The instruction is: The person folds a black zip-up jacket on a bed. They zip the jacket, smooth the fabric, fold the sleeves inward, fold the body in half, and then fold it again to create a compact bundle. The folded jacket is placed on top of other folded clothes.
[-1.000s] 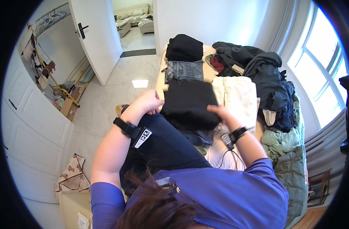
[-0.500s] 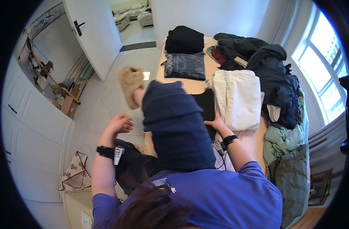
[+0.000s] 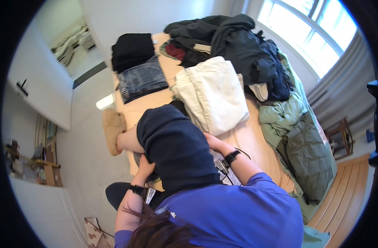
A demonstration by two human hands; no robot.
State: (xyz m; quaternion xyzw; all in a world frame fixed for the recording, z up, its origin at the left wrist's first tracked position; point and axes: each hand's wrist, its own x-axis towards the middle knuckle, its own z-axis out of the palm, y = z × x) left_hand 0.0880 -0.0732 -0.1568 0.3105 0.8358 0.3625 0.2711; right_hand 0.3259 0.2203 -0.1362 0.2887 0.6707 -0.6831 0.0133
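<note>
My left hand (image 3: 146, 168) is against the underside of my raised leg in navy shorts (image 3: 172, 140); its fingers go out of sight behind the cloth, beside a bit of dark fabric. On the other side of the leg, my right hand (image 3: 213, 143) reaches in just below a folded cream-white garment (image 3: 216, 95). The leg hides its fingertips, so I cannot tell what they hold. A black garment (image 3: 179, 106) shows only in part between the knee and the white pile. A tan fluffy slipper (image 3: 113, 131) is on my foot.
Folded dark jeans (image 3: 143, 78) and a folded black garment (image 3: 133, 51) lie at the far left of the bed (image 3: 275, 161). Dark jackets (image 3: 247, 49) are heaped at the far right. A green padded garment (image 3: 306, 153) runs down the right edge, near a wooden slatted surface (image 3: 342, 198).
My view has turned to the right. The left hand has come in from the open air to the leg. More of the black garment is now hidden behind the knee.
</note>
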